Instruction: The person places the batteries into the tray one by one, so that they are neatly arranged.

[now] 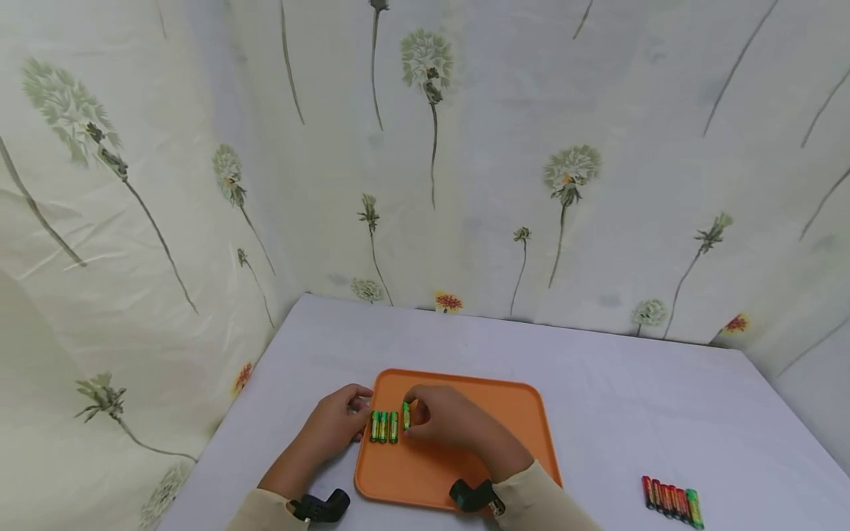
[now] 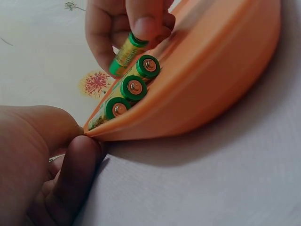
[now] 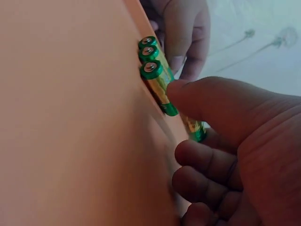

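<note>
Three green-and-gold batteries (image 1: pixel 383 427) lie side by side along the left edge of the orange tray (image 1: pixel 405 476). My right hand (image 1: pixel 448 417) pinches another green battery (image 2: pixel 126 57) between thumb and fingers, just right of the row. In the right wrist view the thumb hides much of the held battery (image 3: pixel 197 131). At the tray's left rim, my left hand (image 1: pixel 337 422) pinches the edge between thumb and finger, beside the nearest battery (image 2: pixel 115 109).
On the white table (image 1: pixel 611 413), right of the tray, several red batteries (image 1: pixel 664 498) lie in a row with one green battery (image 1: pixel 694 509) at its right end. A flower-printed curtain (image 1: pixel 465 162) hangs behind the table and along its left side.
</note>
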{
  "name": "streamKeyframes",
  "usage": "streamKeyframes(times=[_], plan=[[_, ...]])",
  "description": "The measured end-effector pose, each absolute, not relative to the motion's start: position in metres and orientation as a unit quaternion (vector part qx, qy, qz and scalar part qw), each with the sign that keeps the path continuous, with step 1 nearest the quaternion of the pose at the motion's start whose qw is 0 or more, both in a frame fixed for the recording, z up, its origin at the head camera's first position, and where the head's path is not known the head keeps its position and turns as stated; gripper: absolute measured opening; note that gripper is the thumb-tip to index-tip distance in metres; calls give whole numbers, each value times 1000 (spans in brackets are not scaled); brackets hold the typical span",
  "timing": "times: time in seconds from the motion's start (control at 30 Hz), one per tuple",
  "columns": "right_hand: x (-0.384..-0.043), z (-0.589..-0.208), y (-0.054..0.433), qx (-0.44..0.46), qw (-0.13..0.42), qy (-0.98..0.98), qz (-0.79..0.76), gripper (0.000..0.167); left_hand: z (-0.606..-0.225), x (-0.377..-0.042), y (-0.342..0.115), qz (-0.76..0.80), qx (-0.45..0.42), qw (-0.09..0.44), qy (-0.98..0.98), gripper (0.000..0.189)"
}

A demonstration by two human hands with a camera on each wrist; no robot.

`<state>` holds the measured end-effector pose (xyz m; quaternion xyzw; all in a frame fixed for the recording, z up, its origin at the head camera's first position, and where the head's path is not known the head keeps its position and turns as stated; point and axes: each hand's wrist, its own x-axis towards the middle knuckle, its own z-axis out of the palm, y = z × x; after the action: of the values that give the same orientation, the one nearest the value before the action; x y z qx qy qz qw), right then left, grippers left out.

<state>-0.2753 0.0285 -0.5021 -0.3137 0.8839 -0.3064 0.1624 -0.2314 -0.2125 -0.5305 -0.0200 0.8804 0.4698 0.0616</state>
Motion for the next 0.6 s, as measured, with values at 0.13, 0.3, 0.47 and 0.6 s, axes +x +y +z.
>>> streamKeyframes(times=[0.13, 0.3, 0.47, 0.6], plan=[[-275, -508, 27, -301, 164, 891, -297, 47, -530, -231, -212, 464, -18, 56, 884, 30], [-273, -510, 23, -301, 161, 895, -289, 48, -530, -230, -212, 462, -16, 50, 886, 29], [-270, -509, 19, -301, 159, 899, -277, 50, -531, -230, -212, 464, -16, 49, 884, 29], [-268, -507, 16, -304, 150, 903, -266, 50, -532, -231, -213, 464, -17, 46, 884, 28]])
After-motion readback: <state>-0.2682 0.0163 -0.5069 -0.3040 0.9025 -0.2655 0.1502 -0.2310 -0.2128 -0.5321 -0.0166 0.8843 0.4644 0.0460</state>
